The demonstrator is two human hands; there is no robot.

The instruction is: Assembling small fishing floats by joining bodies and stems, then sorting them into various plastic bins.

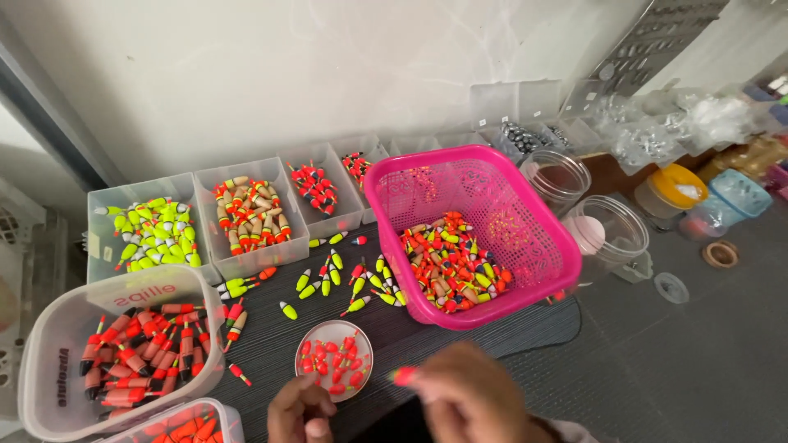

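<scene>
Our right hand [468, 394] sits at the bottom edge of the view, blurred, its grip pinched closed on 1 small red float [404, 376] held just right of the round metal dish [309, 338]. Our left hand [301, 410] is curled low beside that dish; we cannot tell whether its grip holds anything, perhaps nothing, since the fingers fold inward and the view cuts them off.

The dish carries a heap of red floats and stands on the dark table [460, 332], near the table's front edge. Behind it, loose yellow and red floats [332, 283] lie scattered between the dish and the row of clear bins [246, 168] along the wall. The pink basket [542, 238], tilted and half full of mixed floats, crowds the right side, its near corner close to the right hand. 2 white tubs [49, 344] of long orange floats press in at the left edge.

The open room is a narrow strip of bare table between dish and basket, and a wider bare stretch to the right, beyond the basket, near 2 clear jars [566, 164].
</scene>
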